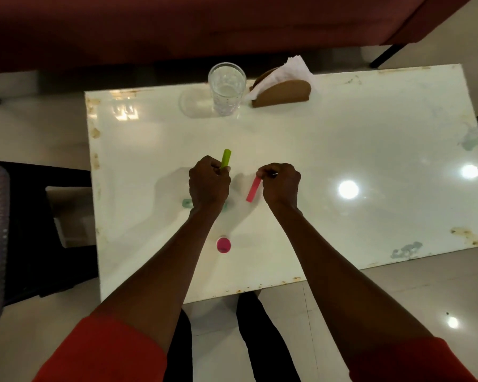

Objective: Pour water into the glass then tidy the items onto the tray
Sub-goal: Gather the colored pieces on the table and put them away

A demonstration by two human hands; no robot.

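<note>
**A:** Head view puts your left hand [209, 184] curled round a green stick [226, 158], which pokes out beyond your fingers toward the far edge. Your right hand [280, 183] pinches the top of a pink stick [253, 190], and its lower end slants back toward you, between your two wrists.

**B:** And the glass?

**A:** The glass [226, 88] stands upright well beyond your fingers, near the far edge of the tabletop [342, 139]. It looks to hold some water low down, though I can't judge the level for certain. Just beside it, on your right-hand side, sits a brown napkin holder [283, 92] with white napkins. Nearer you than your fingers, between your forearms, lies a small pink round cap [223, 244].

**B:** So which step am I on?

**A:** I'd judge pouring is behind you and you're gathering loose items. No bottle or jug shows anywhere.

**B:** Where's the tray?

**A:** I can't see one. Something pale green peeks out under your left wrist, but it's too hidden to name.

**B:** Next move?

**A:** Keep both grips firm, find where the tray is, and carry the sticks there. The pink one hangs from a light pinch, so it could swing or slip; steady it before you travel. Then come back for the cap.
</note>
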